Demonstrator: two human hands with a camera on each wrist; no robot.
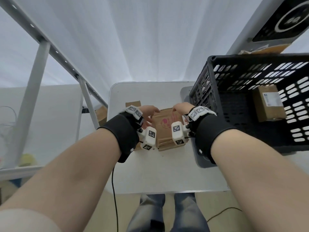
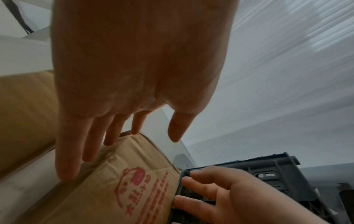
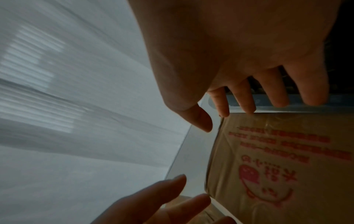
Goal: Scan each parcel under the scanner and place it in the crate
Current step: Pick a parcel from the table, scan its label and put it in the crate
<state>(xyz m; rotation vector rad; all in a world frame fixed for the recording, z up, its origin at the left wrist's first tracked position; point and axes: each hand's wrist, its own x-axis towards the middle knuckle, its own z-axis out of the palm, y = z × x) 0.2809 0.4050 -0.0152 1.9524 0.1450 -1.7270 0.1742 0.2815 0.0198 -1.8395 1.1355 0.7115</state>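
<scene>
Your left hand (image 1: 147,113) and right hand (image 1: 181,108) sit on either side of a brown cardboard parcel (image 1: 164,128) printed with a pink cartoon and lettering, which lies flat on the white table (image 1: 158,173) around its middle, toward the far edge. Both hands are spread wide with straight fingers; the left fingers (image 2: 91,145) touch the parcel's left edge and the right fingers (image 3: 243,97) reach its far right edge, though whether they truly press it is hard to tell from the dim wrist views. The black slotted crate (image 1: 250,91) stands at the table's right edge, just beside your right hand, with a labelled brown box (image 1: 267,102) already inside. Another cardboard box (image 1: 133,103) lies behind your left hand.
</scene>
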